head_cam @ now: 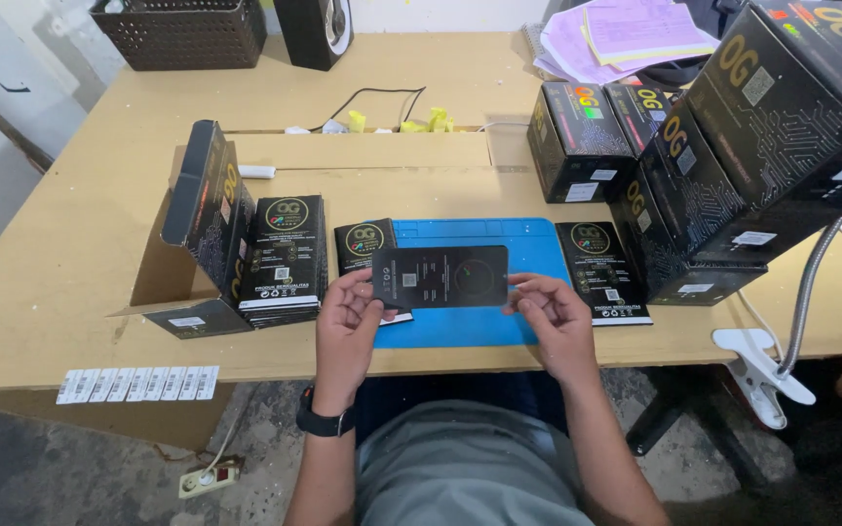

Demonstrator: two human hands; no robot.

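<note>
While we hold it flat, the dark card (440, 277) faces up for reading.
Our left hand (348, 317) and right hand (550, 314) pinch its short ends at centre frame, above the blue mat (499, 326).

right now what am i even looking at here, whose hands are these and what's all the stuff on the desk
This is one picture from a camera worn on a person's head, looking down at their own two bare hands. The left hand, with a black wristwatch, and the right hand hold a flat black rectangular card packet by its ends above a blue rubber work mat. The mat lies on a cardboard-covered table. To the left stands a stack of similar black packets beside an open black carton; to the right are stacked black boxes. A strip of white barcode stickers sits at the table edge.
</note>
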